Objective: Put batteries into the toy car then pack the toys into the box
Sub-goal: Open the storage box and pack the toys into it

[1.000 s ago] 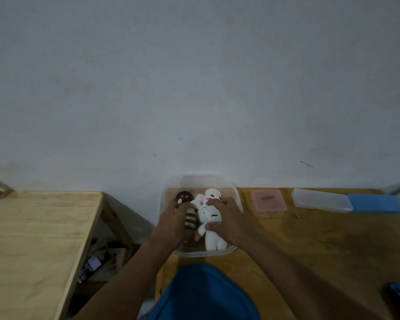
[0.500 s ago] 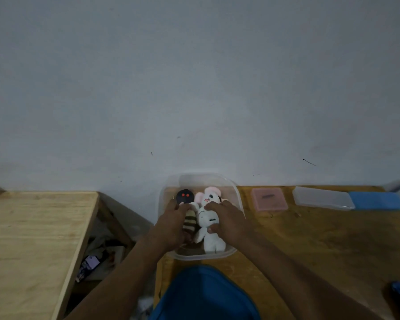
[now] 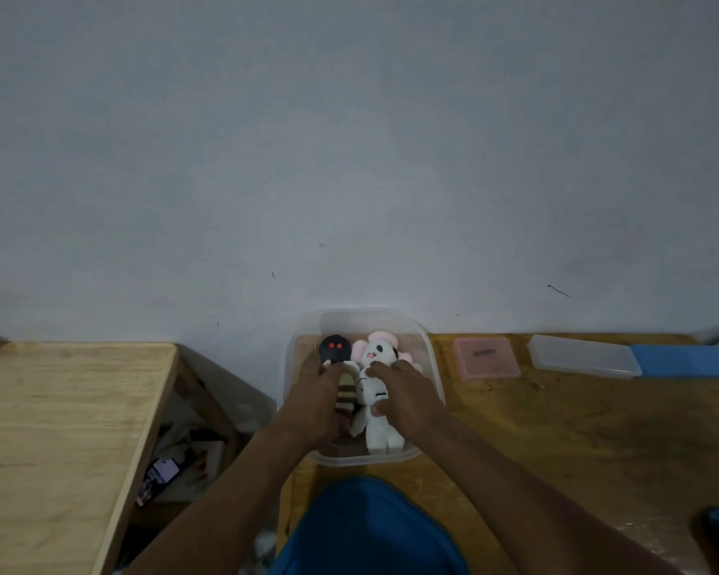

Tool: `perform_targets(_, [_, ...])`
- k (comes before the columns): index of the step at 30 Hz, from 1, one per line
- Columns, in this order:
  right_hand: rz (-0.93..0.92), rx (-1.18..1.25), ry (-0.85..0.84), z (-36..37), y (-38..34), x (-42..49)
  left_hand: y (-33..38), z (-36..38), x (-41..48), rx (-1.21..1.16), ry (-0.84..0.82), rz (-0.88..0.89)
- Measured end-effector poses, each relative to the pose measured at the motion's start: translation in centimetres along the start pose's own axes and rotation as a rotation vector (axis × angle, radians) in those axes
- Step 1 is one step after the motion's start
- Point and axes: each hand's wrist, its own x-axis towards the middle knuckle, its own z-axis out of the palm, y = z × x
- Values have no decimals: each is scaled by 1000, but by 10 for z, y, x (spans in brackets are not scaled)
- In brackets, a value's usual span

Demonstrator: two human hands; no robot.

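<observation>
Inside the clear box (image 3: 428, 346), packing looks nearly finished: a black toy (image 3: 335, 349), a pink-eared toy (image 3: 377, 349), a striped toy (image 3: 345, 394) and a white plush (image 3: 377, 425) lie together. No toy car shows. Left hand (image 3: 314, 402) presses flat, fingers spread; right hand (image 3: 407, 398) loosely curls on the white plush, now pushed slightly deeper than before.

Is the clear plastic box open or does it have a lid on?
Open. No lid covers the clear box; both hands reach inside onto the plush toys.
</observation>
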Motion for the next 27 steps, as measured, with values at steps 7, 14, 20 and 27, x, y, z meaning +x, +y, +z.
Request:
perform_targets(7, [-70, -65, 113, -13, -8, -34, 6, -2, -27, 70, 52, -37])
perform_targets(14, [-185, -84, 275, -27, -9, -98, 35, -1, -89, -21, 331, 25])
perform_targets(20, [-213, -4, 260, -10, 8, -162, 55, 33, -149, -29, 439, 46])
perform_targets(27, [-142, -51, 167, 35, 36, -235, 60, 92, -221, -6, 348, -146])
